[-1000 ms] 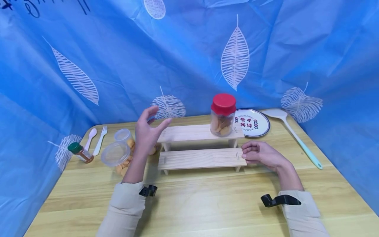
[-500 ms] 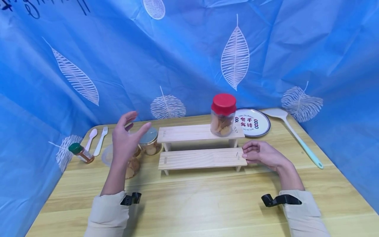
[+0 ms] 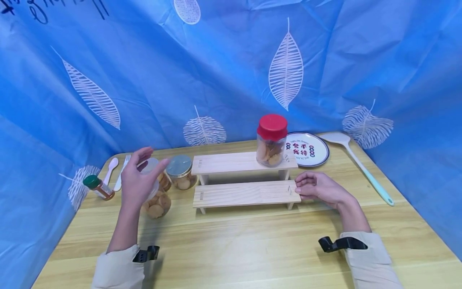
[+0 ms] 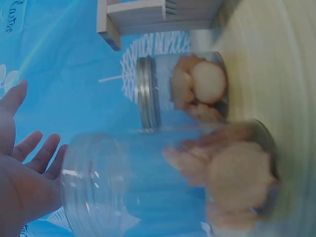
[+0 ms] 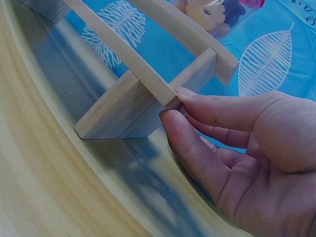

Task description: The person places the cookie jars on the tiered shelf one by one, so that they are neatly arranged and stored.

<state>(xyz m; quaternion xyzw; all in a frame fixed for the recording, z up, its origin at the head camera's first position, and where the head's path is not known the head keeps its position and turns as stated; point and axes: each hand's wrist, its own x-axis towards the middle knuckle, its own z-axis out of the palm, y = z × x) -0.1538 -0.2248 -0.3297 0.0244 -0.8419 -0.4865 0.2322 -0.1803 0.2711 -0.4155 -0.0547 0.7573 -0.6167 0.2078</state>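
Observation:
My left hand (image 3: pixel 138 180) hovers with fingers spread and holds nothing, over a tall clear jar of cookies (image 3: pixel 157 205) on the table. The left wrist view has this jar (image 4: pixel 173 182) large in front, with the fingertips level with its clear top. Behind it stand a smaller clear-topped jar (image 3: pixel 165 183) and a glass jar with a metal lid (image 3: pixel 180 168). My right hand (image 3: pixel 321 189) pinches the right end of the lower board of a two-step wooden shelf (image 3: pixel 245 193) between thumb and index finger. On the upper step stands a red-lidded cookie jar (image 3: pixel 271 148).
A small green-capped spice bottle (image 3: pixel 98 187) leans at the left, near a pink spoon (image 3: pixel 110 168) and a white fork (image 3: pixel 122 176). Right of the shelf are a round plate (image 3: pixel 306 150) and a long-handled spatula (image 3: pixel 361 166). A blue curtain (image 3: pixel 231 72) hangs behind.
My left hand has moved left and a little down, away from the shelf to above the cookie jars, uncovering the metal-lidded jar. My right hand keeps its pinch on the shelf.

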